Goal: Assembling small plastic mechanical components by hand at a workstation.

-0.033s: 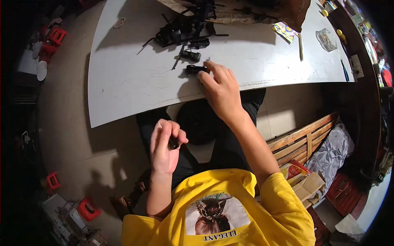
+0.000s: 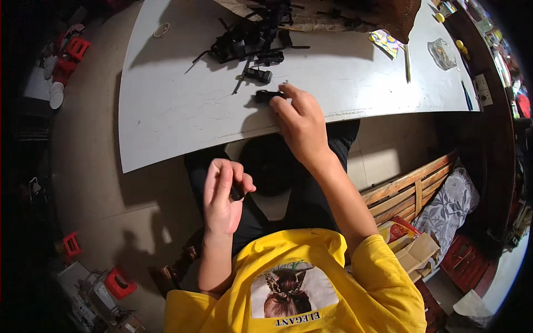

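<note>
Over my lap, my left hand is closed with its fingers curled round a small black piece; only part of that piece shows. At the table's near edge, my right hand grips the right end of a small black plastic part between thumb and fingers. Just beyond it lies a similar black part with a thin strip. Farther back another black part rests by a heap of black parts with thin strips.
The white tabletop carries a brown sheet or bag with more black parts at the back. To the right are a colourful packet, a thin stick and a clear glass dish. A wooden bench stands lower right.
My right hand and the black part it grips have shifted slightly to the right. In my left hand, the small black piece shows a little more.
</note>
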The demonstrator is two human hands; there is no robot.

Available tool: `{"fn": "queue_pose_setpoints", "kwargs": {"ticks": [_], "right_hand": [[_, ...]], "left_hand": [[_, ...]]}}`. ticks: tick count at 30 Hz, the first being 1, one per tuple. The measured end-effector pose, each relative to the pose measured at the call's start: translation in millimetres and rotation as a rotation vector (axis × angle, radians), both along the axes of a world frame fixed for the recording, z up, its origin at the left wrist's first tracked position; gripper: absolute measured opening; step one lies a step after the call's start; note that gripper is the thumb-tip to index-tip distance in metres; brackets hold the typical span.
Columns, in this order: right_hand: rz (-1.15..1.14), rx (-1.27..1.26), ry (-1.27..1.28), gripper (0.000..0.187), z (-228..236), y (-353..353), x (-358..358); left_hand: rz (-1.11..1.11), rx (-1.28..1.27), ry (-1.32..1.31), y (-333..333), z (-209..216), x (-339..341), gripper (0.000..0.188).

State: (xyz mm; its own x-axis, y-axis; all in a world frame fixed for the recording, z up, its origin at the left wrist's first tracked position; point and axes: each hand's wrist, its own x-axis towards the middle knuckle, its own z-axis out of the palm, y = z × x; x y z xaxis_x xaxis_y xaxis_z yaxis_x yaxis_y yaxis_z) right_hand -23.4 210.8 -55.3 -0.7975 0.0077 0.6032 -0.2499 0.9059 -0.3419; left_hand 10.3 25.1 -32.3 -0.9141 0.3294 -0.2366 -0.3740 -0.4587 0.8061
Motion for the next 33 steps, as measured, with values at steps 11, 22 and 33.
{"fn": "queue_pose_setpoints", "kwargs": {"ticks": [11, 22, 33], "right_hand": [[0.286, -0.605, -0.081, 0.018, 25, -23, 49], [0.493, -1.332, -0.582, 0.041, 23, -31, 69], [0.18, -0.514, -0.05, 0.017, 17, -50, 67]], "left_hand": [[0.021, -0.651, 0.721, 14, -3, -21, 0.036], [-0.167, -0.577, 0.878, 6, 5, -12, 0.02], [-0.213, -0.137, 0.17, 8, -7, 13, 0.019]]}}
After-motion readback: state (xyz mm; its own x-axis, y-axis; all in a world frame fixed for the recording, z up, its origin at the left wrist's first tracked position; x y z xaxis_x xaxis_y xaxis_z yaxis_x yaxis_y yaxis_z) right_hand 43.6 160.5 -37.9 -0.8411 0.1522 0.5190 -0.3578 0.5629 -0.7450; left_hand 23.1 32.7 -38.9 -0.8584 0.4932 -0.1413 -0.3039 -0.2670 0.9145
